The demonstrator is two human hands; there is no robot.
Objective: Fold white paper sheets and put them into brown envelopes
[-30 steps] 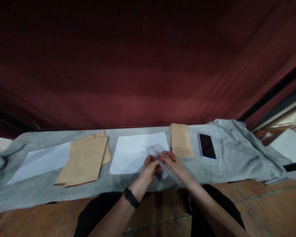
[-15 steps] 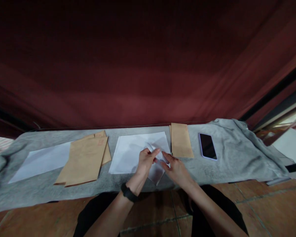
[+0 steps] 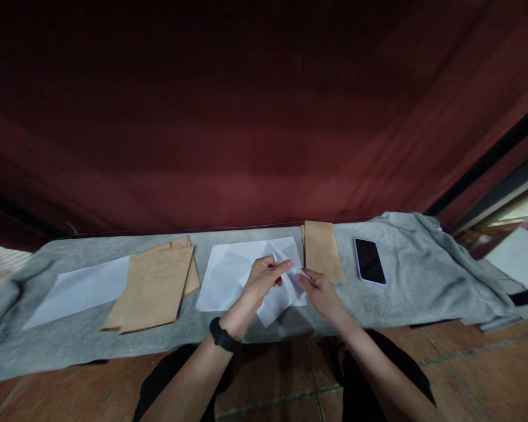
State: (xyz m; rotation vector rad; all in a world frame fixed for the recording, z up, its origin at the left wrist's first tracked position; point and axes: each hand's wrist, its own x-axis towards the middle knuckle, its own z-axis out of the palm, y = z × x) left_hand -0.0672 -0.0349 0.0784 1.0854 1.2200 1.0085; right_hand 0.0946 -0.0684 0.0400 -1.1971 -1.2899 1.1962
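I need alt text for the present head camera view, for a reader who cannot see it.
A person's left hand and right hand hold a folded white paper over flat white sheets on a gray cloth. Brown envelopes lie to either side of the sheets, and a phone lies farther right.

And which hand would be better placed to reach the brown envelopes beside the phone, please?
Probably the right hand, close below those envelopes; the left hand sits farther across, and both hold white paper.
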